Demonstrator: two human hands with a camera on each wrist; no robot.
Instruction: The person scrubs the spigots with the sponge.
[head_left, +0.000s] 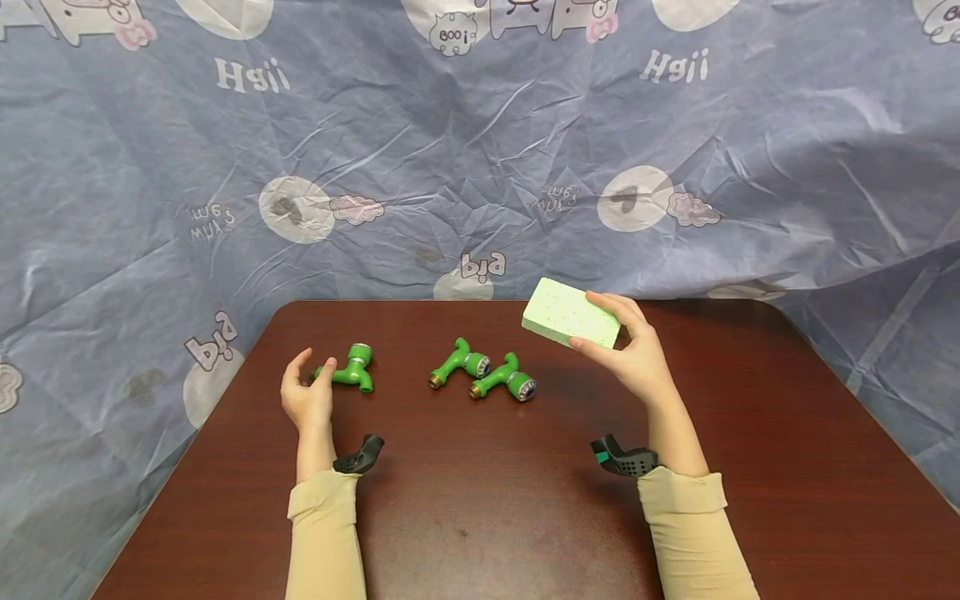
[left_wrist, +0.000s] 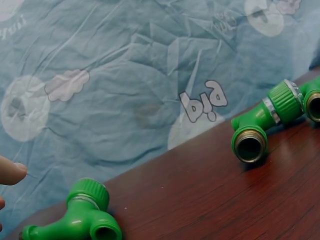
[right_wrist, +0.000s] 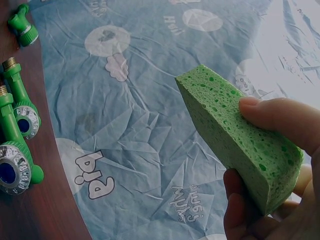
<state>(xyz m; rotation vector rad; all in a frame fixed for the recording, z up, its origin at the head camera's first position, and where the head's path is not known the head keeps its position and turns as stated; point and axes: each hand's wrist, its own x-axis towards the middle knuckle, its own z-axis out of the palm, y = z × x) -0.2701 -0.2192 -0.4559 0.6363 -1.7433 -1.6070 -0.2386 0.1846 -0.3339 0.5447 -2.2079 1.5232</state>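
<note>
My right hand (head_left: 643,358) holds a light green sponge (head_left: 567,311) up over the back right of the table, thumb on one broad face and fingers on the other. The right wrist view shows the pores of the sponge (right_wrist: 235,127) and the thumb (right_wrist: 280,117) pressed on it. At the left, my left hand (head_left: 309,402) is raised with loosely bent fingers, beside a green tap (head_left: 356,367) that it partly overlaps in the head view. In the left wrist view, a fingertip (left_wrist: 12,171) shows above that tap, apart from it.
Two more green taps, one (head_left: 452,363) beside the other (head_left: 522,386), lie near the middle of the brown table (head_left: 480,500). Both have brass threaded ends. A wrinkled blue-grey printed cloth (head_left: 450,167) hangs behind the table. Each wrist wears a black camera mount (head_left: 626,458).
</note>
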